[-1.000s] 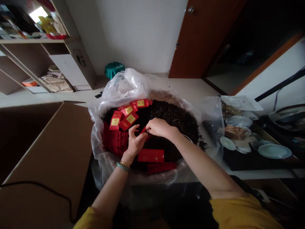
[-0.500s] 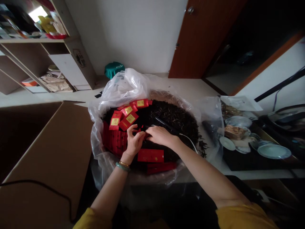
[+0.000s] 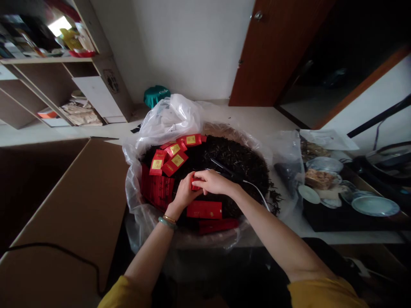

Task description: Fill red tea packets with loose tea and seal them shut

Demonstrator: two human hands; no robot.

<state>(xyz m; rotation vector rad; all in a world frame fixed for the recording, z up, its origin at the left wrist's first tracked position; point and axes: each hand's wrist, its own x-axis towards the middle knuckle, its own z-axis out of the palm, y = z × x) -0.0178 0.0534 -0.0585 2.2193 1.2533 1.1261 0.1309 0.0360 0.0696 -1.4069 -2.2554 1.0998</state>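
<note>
Over the middle of a plastic-lined heap of dark dried leaves (image 3: 237,149), which look like loose tea, both hands meet around a small red packet (image 3: 194,184). My left hand (image 3: 184,193) wraps its lower left side, fingers closed. From the right, my right hand (image 3: 213,182) pinches its top; the fingers partly hide it. Several red packets with gold labels (image 3: 177,160) lie at the upper left of the heap. Below them stands a tight row of red packets (image 3: 160,188). A flat red packet (image 3: 205,209) rests just under my hands.
A slim dark tool (image 3: 221,165) with a white cable (image 3: 257,191) lies on the leaves. Crumpled clear plastic (image 3: 176,113) rims the heap. An open cardboard box (image 3: 80,205) stands left. At right, a dark tray (image 3: 324,220) holds dishes (image 3: 374,203) and a tub.
My left hand has turned and closed around the red packet, which now shows upright between both hands. My right fingers have curled over its top. The view has shifted slightly.
</note>
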